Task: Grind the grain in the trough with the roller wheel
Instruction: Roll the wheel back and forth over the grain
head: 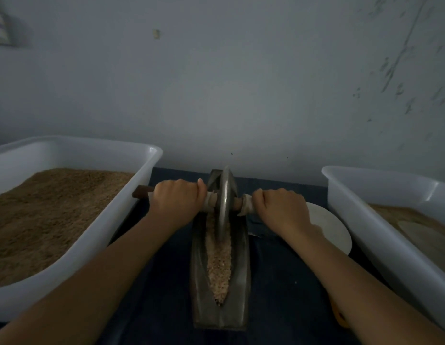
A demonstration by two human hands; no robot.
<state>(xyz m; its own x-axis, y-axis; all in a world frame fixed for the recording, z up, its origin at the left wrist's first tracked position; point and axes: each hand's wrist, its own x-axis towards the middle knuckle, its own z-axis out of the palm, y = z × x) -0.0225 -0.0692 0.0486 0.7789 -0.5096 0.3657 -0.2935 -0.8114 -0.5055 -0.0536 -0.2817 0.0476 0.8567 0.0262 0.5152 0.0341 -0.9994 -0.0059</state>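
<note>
A dark metal boat-shaped trough lies lengthwise on the dark cloth in front of me. Pale crushed grain fills its groove. The metal roller wheel stands upright in the far half of the groove, on a wooden axle handle that sticks out on both sides. My left hand grips the left side of the handle. My right hand grips the right side, close to a wrapped cloth collar next to the wheel.
A white plastic tub holding brown grain stands at the left. Another white tub with brownish contents stands at the right. A white round plate lies under my right wrist. A grey wall rises right behind the trough.
</note>
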